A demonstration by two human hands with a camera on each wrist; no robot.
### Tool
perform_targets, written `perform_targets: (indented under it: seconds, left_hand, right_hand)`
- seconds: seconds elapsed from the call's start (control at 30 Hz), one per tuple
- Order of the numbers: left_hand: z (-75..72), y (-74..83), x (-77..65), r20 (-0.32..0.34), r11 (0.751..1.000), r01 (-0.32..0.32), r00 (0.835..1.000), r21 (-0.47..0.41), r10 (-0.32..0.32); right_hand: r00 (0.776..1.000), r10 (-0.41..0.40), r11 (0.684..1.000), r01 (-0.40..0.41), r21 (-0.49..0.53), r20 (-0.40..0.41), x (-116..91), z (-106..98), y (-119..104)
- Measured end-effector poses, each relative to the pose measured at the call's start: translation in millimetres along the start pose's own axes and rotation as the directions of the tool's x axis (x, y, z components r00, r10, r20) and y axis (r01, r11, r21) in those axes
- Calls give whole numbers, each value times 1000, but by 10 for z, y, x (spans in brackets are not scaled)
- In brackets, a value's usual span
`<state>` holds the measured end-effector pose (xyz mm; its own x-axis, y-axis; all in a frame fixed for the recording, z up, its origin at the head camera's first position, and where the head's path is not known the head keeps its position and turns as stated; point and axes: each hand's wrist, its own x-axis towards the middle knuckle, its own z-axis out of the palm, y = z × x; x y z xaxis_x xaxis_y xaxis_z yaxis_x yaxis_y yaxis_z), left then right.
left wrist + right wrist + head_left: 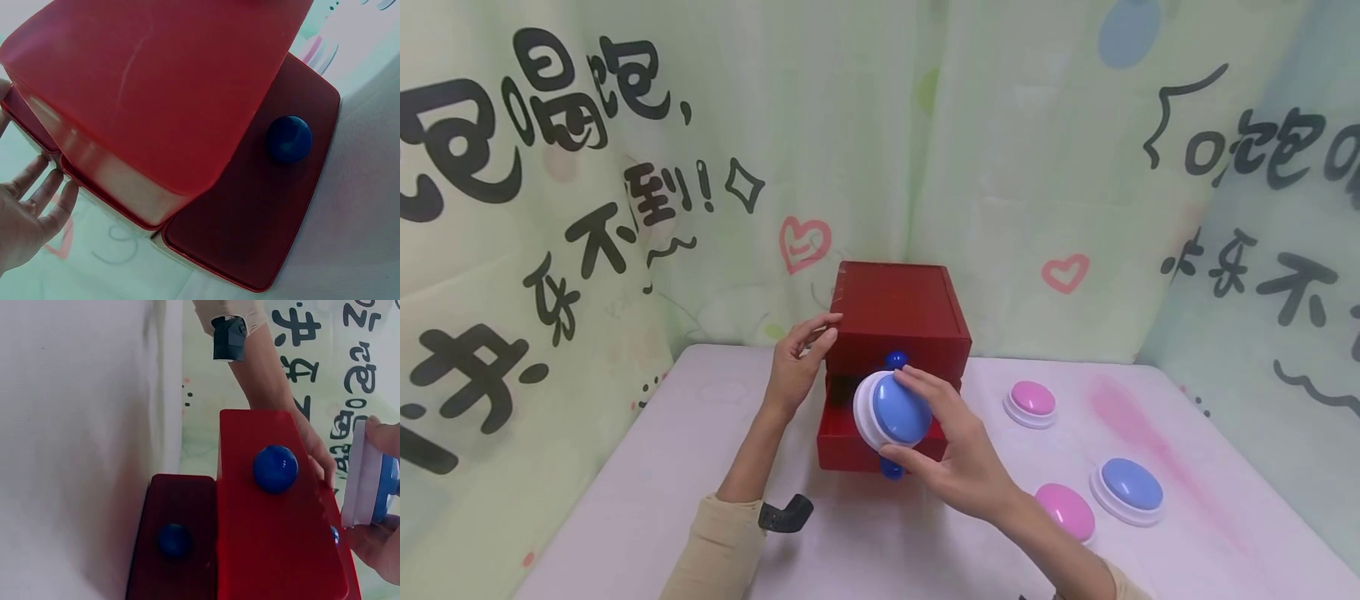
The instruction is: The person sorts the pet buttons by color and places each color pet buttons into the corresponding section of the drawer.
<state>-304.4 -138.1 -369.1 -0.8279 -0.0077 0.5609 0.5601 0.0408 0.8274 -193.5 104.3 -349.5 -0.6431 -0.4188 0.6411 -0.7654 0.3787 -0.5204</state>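
A small red cabinet of stacked drawers with round blue knobs stands at the far side of the table. Its middle drawer is pulled out, while the drawers above and below it look closed. My left hand touches the cabinet's upper left side with its fingertips, fingers loosely extended. In front of the cabinet, above the pulled-out drawer, my right hand holds a blue push button with a white base, thumb on one edge and fingers on the other. The held button is tilted in the air.
To the right on the white table sit a pink button, a blue button and a nearer pink button, partly covered by the right forearm. A printed curtain hangs behind and along both sides.
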Motion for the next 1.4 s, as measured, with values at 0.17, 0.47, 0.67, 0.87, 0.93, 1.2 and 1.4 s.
perform_targets:
  seconds: [0.17, 0.47, 0.67, 0.87, 0.93, 1.2, 1.4]
  left_hand:
    - [-2, 6, -1, -2, 1000, 6, 1000, 0, -6]
    - [2, 0, 3, -3, 1000, -2, 1000, 7, 2]
    - [7, -9, -1, -4, 1000, -2, 1000, 8, 2]
    - [-1, 0, 2, -3, 1000, -6, 1000, 7, 6]
    - [-3, 5, 3, -5, 1000, -6, 1000, 9, 6]
    - [-6, 17, 1, -6, 1000, -1, 1000, 19, 1]
    - [-2, 1, 5, -4, 1000, -16, 1000, 9, 16]
  right_hand:
    - [999, 25, 999, -26, 23, 23, 54, 74, -12]
    - [999, 30, 999, -29, -25, 45, 167, 211, 7]
    - [1000, 6, 998, -5, -66, 26, 221, 270, 73]
    - [1000, 9, 997, -7, -80, 22, 246, 302, 97]
    - [999, 14, 996, -11, -83, 29, 253, 307, 98]
    - [998, 39, 992, -33, -122, 49, 263, 315, 96]
    - [998, 54, 989, -48, -143, 42, 241, 328, 98]
